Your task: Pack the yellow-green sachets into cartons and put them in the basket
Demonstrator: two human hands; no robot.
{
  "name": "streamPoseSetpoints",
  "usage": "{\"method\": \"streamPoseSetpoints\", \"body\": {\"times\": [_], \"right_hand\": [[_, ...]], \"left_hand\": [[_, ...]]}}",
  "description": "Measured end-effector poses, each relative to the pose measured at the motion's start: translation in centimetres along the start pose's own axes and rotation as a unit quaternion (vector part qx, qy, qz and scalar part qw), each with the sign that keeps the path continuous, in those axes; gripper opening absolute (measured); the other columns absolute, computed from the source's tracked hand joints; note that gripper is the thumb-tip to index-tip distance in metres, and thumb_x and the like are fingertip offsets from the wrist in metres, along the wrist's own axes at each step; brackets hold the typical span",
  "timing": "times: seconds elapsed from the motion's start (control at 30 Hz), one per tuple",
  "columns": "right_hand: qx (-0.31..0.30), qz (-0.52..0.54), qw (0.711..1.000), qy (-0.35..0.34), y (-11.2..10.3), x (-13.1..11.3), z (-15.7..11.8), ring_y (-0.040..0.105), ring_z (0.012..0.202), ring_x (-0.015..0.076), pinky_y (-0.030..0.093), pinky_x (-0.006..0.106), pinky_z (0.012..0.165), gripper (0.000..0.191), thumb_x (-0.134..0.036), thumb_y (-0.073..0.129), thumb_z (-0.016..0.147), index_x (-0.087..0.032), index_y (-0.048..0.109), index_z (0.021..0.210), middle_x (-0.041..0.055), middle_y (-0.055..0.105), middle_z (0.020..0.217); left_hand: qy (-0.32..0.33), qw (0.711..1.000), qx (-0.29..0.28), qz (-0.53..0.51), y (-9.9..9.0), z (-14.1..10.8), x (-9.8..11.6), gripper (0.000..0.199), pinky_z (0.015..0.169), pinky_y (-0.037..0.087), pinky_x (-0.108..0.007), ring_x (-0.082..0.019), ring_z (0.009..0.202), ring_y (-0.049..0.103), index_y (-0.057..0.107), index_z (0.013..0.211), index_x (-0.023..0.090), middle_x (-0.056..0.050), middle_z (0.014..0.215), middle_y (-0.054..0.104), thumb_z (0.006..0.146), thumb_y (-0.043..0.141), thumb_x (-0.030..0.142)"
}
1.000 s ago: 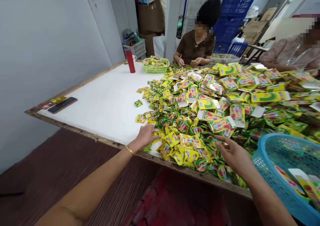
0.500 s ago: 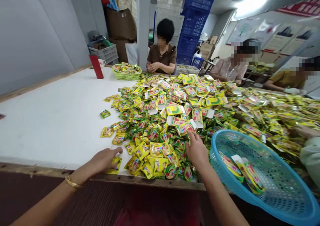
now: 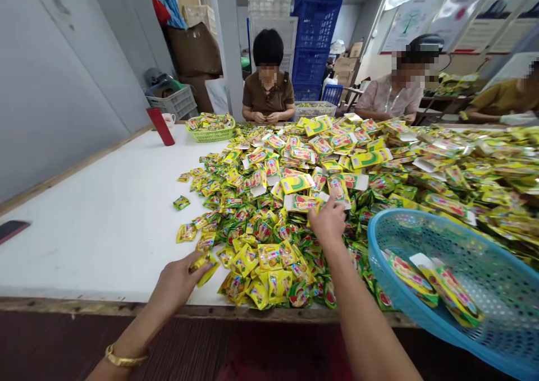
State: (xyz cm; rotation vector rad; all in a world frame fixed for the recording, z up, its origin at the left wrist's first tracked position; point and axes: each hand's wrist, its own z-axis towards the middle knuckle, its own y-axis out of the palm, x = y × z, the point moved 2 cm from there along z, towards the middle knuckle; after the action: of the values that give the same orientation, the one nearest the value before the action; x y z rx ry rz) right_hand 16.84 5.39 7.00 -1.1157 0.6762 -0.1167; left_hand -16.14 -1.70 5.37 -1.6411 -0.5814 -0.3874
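My left hand (image 3: 179, 280), with a gold bracelet on its wrist, is closed on a yellow packet (image 3: 207, 269) above the table's front edge. My right hand (image 3: 327, 221) reaches into the pile and has its fingers closed on a box (image 3: 318, 204), whose yellow edge shows beside the fingertips. Around it lie flat yellow and green boxes with white flaps, such as the box (image 3: 297, 183). Small yellow and green packets (image 3: 269, 257) are heaped between my hands.
A blue basket (image 3: 379, 246) holding a few boxes stands at the right. A green basket (image 3: 213, 135) of packets, a red object (image 3: 160, 127) and a cup are at the back left. A phone (image 3: 12, 230) lies far left. People sit across the table.
My left hand has lifted the packet off the table edge. My right hand has moved forward and closed on the box. The view has turned slightly, bringing the phone into sight.
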Motion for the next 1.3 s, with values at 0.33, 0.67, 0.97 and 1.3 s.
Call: {"method": "streamPoseSetpoints", "body": {"times": [0.33,0.67,0.97,1.3], "right_hand": [[0.006,0.129,0.879,-0.460,2.0,1.4,-11.8,0.032,0.131,0.0280,0.043,0.043,0.097,0.066,-0.017,0.046,0.084,-0.013,0.019,0.144,0.0209,0.027,0.143],[0.060,0.093,0.914,-0.389,3.5,1.4,-12.0,0.051,0.110,0.0264,0.048,0.039,0.086,0.065,-0.028,0.048,0.083,-0.009,0.025,0.141,0.0189,0.053,0.120],[0.045,0.104,0.904,-0.413,3.4,1.3,-12.0,0.052,0.106,0.0258,0.048,0.038,0.085,0.074,-0.027,0.051,0.078,-0.008,0.022,0.143,0.0168,0.054,0.119],[0.050,0.141,0.882,-0.446,3.2,1.3,-12.2,0.052,0.107,0.0256,0.048,0.039,0.088,0.077,-0.024,0.050,0.078,-0.009,0.016,0.145,0.0173,0.055,0.118]], "left_hand": [[0.057,0.888,0.024,-0.456,4.5,1.0,10.1,0.028,0.051,0.044,-0.021,-0.011,0.057,0.051,0.057,0.077,0.016,0.002,0.065,0.057,0.069,0.064,0.042],[0.165,0.954,0.148,-0.201,9.8,1.6,12.2,0.008,0.078,0.044,-0.029,-0.015,0.080,0.054,0.059,0.082,0.017,-0.004,0.084,0.061,0.080,0.057,0.025],[0.247,0.964,-0.083,0.049,5.4,4.0,13.3,0.026,0.054,0.028,-0.024,-0.010,0.054,0.037,0.044,0.050,0.016,0.004,0.053,0.041,0.072,0.056,0.023],[0.336,0.913,-0.166,0.161,4.4,4.4,14.8,0.016,0.050,0.025,-0.025,-0.010,0.050,0.037,0.054,0.051,0.016,0.001,0.051,0.049,0.067,0.053,0.020]]}}
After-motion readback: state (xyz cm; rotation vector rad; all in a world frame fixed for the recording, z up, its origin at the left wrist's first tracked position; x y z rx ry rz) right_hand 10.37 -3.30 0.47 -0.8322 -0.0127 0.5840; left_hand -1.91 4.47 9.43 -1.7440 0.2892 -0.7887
